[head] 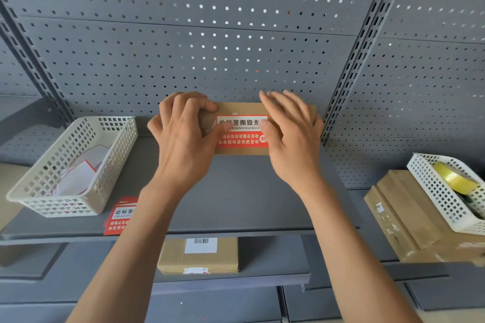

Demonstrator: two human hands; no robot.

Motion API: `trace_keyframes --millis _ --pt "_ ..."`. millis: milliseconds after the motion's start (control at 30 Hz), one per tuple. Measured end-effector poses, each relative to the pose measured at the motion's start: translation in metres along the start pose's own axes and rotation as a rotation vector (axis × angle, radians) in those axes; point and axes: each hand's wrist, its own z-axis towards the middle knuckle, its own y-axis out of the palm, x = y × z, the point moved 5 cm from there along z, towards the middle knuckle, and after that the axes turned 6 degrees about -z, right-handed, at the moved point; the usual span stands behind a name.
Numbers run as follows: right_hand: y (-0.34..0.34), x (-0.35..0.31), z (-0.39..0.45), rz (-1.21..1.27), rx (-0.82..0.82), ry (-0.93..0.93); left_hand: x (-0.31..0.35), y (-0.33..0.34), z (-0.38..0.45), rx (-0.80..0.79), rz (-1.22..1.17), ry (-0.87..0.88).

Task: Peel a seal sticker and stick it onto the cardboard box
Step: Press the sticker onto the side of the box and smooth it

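Note:
A flat brown cardboard box (237, 108) lies on the grey shelf against the pegboard. A red and white seal sticker (242, 136) lies flat on its top face. My left hand (181, 139) grips the box's left end, its thumb pressing on the sticker's left edge. My right hand (291, 134) rests over the box's right end, fingers spread, with the thumb on the sticker's right edge. Both hands hide the ends of the box.
A beige basket (86, 207) with peeled backing papers stands at the left, a stack of red seal stickers (120, 215) beside it. At the right, a white basket (446, 207) with yellow tape sits on cardboard boxes (404, 212). Another labelled box (199, 257) lies on the lower shelf.

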Motion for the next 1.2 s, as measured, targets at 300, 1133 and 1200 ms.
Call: trace_keyframes --millis 300,1133,1200 --pt "-0.002 0.005 -0.004 0.112 -0.064 -0.014 -0.004 -0.006 -0.005 -0.078 -0.063 0.039" --pt "0.014 0.006 -0.083 0.317 -0.121 0.004 -0.031 0.000 -0.076 -0.157 -0.168 0.033" --pt "0.021 0.007 -0.097 0.315 -0.142 0.019 -0.037 0.002 -0.087 -0.171 -0.180 0.015"
